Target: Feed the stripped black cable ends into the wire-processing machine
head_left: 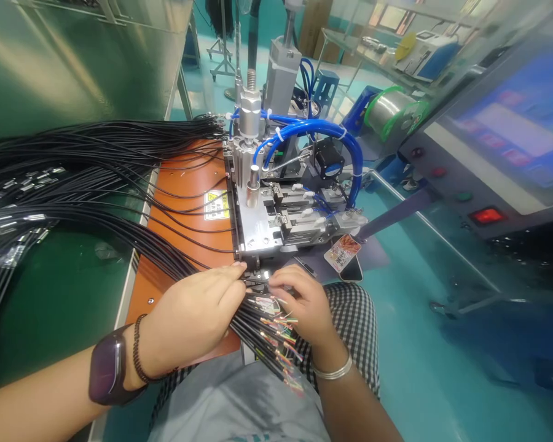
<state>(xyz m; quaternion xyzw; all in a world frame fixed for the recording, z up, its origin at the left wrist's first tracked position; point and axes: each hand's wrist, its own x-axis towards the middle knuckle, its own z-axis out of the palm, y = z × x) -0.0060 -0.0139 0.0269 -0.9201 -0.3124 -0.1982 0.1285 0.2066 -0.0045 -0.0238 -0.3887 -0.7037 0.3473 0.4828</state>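
My left hand (196, 313) is closed over a bundle of black cables (159, 248), whose stripped ends with thin coloured wires (281, 337) fan out toward my lap. My right hand (304, 301) has its fingers curled in a pinch near the cable ends, at the front edge of the metal machine (260, 227); what lies between its fingertips is too small to make out. Several black cables run across the orange plate (184, 178) into the machine's left side.
More black cables (96, 144) lie on the green table (74, 276) at left. Thick blue hoses (322, 129) arch over the machine. A control panel (498, 159) stands at right. A phone (351, 270) lies beyond my right hand, near a wire spool (389, 113).
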